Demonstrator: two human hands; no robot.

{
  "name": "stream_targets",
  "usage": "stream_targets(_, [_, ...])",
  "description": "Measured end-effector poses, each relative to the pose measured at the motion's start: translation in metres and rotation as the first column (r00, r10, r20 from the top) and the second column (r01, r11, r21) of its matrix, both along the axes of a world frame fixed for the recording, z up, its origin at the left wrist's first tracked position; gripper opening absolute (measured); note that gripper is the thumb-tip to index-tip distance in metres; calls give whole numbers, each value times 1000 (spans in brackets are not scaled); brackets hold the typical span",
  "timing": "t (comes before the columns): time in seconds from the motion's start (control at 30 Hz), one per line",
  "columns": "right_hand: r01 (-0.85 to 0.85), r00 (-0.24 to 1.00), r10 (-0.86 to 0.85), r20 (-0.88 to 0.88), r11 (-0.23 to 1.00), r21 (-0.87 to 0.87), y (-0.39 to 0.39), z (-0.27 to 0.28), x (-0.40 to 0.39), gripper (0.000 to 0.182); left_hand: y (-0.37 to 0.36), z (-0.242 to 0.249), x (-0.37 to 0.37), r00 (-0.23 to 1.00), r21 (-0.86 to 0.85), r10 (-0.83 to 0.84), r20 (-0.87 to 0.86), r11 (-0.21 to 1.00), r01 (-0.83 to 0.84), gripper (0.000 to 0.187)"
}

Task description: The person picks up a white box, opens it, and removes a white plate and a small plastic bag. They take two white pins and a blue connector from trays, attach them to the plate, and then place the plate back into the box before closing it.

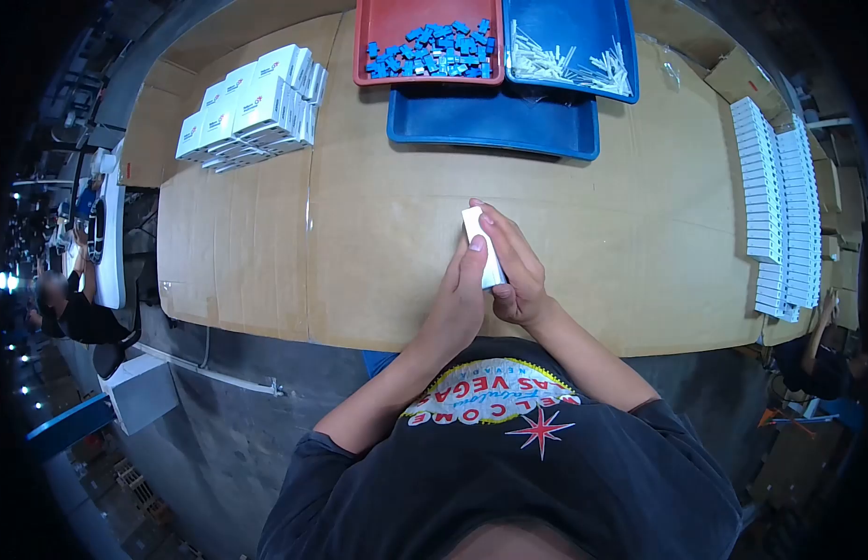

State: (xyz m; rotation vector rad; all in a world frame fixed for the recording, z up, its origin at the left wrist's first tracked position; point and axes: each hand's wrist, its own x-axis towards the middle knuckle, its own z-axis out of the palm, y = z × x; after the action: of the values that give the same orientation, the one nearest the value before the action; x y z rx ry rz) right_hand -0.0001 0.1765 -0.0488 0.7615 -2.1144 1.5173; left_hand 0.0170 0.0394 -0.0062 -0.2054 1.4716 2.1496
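A small white box (482,245) is held between my two hands above the cardboard-covered table, close to its near edge. My left hand (462,280) presses on the box's left side, its thumb lying along the top. On the right side, my right hand (518,266) wraps the box, with its fingers over the far end and its thumb near the close end. The underside of the box is hidden by the hands.
Stacked white boxes (233,110) stand at the back left. A red tray (361,56) holds blue parts, a blue tray (630,51) white sticks; another blue tray (494,126) sits before them. Rows of white boxes (760,187) line the right. People (79,313) are at both sides.
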Motion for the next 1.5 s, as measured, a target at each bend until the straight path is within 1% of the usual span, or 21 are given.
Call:
stream_targets(0.1, [-14,999,14,29,1000,-6,0,2,1,86,-2,1,-1,1000,3,-2,-6,1000,3,55])
stream_targets(0.2, [-71,993,79,84,994,-86,-2,1,0,81,-2,4,-3,1000,13,27,-6,1000,-26,57])
stream_targets(0.33, [-165,965,181,188,982,-95,3,3,-2,80,-8,2,-3,998,3,4,-60,1000,-4,58])
stream_targets(0.4, [-173,958,180,223,984,-52,5,4,-4,78,-7,6,-9,975,-21,48,-217,998,-54,58])
stream_targets(0.43, [-165,951,180,251,983,-81,6,8,-3,78,-6,10,-11,953,-30,68,-295,996,-80,59])
stream_targets(0.53, [-176,924,208,321,976,-126,9,21,-2,77,-16,30,-16,942,-73,23,-336,996,-50,64])
stream_targets(0.6, [-228,903,249,350,968,-102,15,22,-2,74,-23,16,-16,880,-77,38,-473,993,-84,67])
stream_targets(0.67, [-191,808,314,499,940,-282,14,14,2,69,-23,6,-13,821,-67,34,-570,994,-87,69])
stream_targets(0.7, [-159,749,354,559,916,-367,13,10,4,68,-23,3,-10,798,-58,28,-602,995,-79,70])
stream_targets(0.73, [-126,719,399,569,880,-458,11,7,6,67,-22,3,-8,774,-51,24,-633,996,-72,71])
stream_targets(0.83, [0,630,533,564,727,-687,5,7,7,67,-11,10,-4,806,-130,-16,-592,989,-76,75])
stream_targets(0.87, [55,604,570,556,667,-743,4,12,6,68,-9,0,-6,768,-128,5,-640,985,-113,77])
stream_targets(0.9, [114,580,605,545,602,-790,4,15,6,70,-9,2,-6,748,-147,-1,-664,981,-130,75])
stream_targets(0.97, [185,449,703,551,530,-827,13,3,6,63,-9,9,-6,704,-183,-17,-710,970,-161,71])
stream_targets(1.03, [229,313,825,470,415,-881,21,-8,5,61,-11,11,-9,602,-312,-144,-786,932,-184,67])
stream_targets(1.07, [196,304,839,451,408,-891,24,-11,7,57,-13,13,-10,547,-371,-211,-810,906,-201,66])
stream_targets(1.17, [165,307,872,382,346,-924,28,-11,8,53,-15,19,-9,541,-374,-252,-802,919,-125,65])
stream_targets(1.3, [174,405,821,402,362,-916,25,-10,14,45,-13,25,-1,625,-318,-212,-752,946,-61,63])
stream_targets(1.37, [164,416,813,406,372,-913,28,-13,13,43,-16,23,0,663,-275,-200,-721,962,-9,62])
stream_targets(1.4, [159,425,807,409,378,-912,29,-10,10,42,-17,18,0,679,-233,-144,-720,972,-41,61])
stream_targets(1.5, [150,573,653,495,511,-847,40,9,-3,38,-19,3,-5,735,-104,15,-678,988,-116,59])
